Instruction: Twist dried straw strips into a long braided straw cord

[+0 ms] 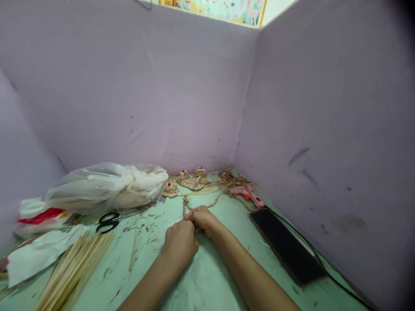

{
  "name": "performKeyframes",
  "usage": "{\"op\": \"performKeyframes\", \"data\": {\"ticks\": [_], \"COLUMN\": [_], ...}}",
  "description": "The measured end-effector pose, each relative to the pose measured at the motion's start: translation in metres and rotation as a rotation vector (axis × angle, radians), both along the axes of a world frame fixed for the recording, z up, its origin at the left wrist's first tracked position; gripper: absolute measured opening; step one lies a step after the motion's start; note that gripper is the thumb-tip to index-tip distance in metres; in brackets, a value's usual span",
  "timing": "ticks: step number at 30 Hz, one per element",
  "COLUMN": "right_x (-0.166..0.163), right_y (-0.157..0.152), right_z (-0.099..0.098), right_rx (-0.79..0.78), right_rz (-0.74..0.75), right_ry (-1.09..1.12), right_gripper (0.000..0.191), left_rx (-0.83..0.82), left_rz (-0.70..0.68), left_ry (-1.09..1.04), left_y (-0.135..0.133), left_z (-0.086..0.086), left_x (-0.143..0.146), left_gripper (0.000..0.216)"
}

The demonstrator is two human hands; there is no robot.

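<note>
My left hand (181, 242) is closed, its fingers curled down and mostly hidden from the camera. Right beside it, touching, my right hand (202, 219) is closed in a pinch. Between them they grip a brown braided cord (185, 206), whose knotted end sticks up just beyond the fingers. Another stretch of the cord runs from there back toward a tangle of brown twine (238, 180). Which part of the cord lies inside each hand is hidden. Beyond the hands sit several small woven straw hats (190, 181) with red and white decorations.
A pink glue gun (241, 191) lies at the back right, near a black phone (287, 246) and a dark cable (300, 231). On the left are black-handled scissors (108, 222), a white plastic bag (110, 185), white paper (42, 255) and a bundle of pale strips (73, 272). Purple walls (201, 95) enclose the green surface.
</note>
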State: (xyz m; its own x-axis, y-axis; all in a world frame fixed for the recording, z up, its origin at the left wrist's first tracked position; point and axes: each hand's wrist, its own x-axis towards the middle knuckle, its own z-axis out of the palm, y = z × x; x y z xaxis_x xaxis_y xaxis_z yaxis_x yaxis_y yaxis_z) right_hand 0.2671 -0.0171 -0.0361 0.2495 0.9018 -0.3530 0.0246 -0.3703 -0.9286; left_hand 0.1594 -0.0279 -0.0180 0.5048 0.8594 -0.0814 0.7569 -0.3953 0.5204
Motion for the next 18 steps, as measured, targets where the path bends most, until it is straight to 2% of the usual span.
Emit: {"op": "performKeyframes", "data": {"ticks": [2,5,7,11,18], "right_x": [0.003,0.008,0.011,0.013,0.012], "right_y": [-0.004,-0.006,-0.005,-0.002,-0.001], "right_z": [0.002,0.003,0.002,-0.004,-0.009], "right_rx": [0.033,0.023,0.033,0.07,0.067], "right_rz": [0.04,0.102,0.129,0.16,0.15], "right_ry": [0.074,0.136,0.116,0.021,-0.031], "right_gripper": [0.009,0.007,0.008,0.012,0.013], "left_rx": [-0.056,-0.249,-0.275,-0.298,-0.293], "left_rz": [0.027,0.196,0.261,0.236,0.422], "left_ry": [-0.097,-0.437,-0.613,-0.792,-1.076], "left_y": [0.002,0.004,0.003,0.002,0.019], "left_z": [-0.011,-0.027,-0.034,-0.031,-0.027], "left_x": [-0.009,-0.021,-0.026,-0.023,-0.02], "left_gripper": [0.027,0.047,0.048,0.041,0.03]}}
